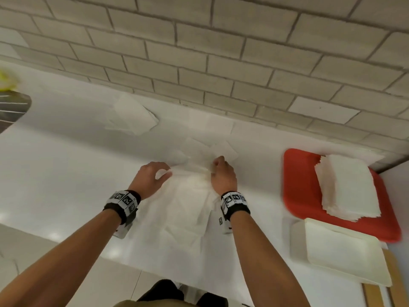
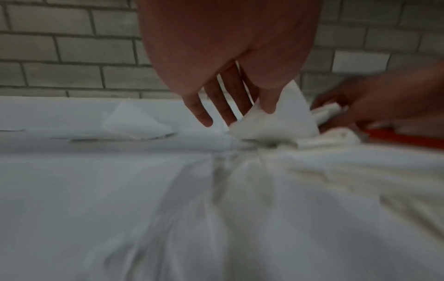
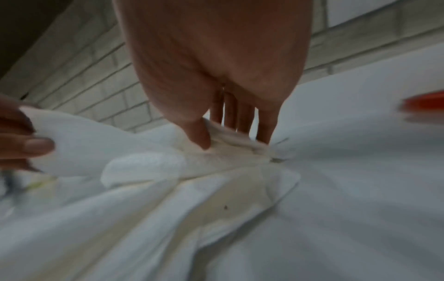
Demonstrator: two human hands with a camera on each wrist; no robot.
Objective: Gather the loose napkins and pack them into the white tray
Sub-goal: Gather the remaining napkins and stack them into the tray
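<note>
A crumpled heap of loose white napkins (image 1: 188,202) lies on the white counter between my hands. My left hand (image 1: 164,172) pinches a raised napkin corner (image 2: 288,117) at the heap's far left edge, thumb against fingers. My right hand (image 1: 215,167) grips the bunched far edge of the heap (image 3: 230,152), thumb on one side and fingers on the other. More flat napkins (image 1: 212,129) lie beyond the hands, and a separate folded pile (image 1: 132,117) sits back left by the wall. The white tray (image 1: 343,258) stands at the counter's right front, with nothing in it.
A red tray (image 1: 298,185) behind the white one carries a neat stack of napkins (image 1: 347,187). A grey brick wall (image 1: 221,63) runs along the back of the counter. A dark striped object (image 1: 11,109) and something yellow sit at the far left.
</note>
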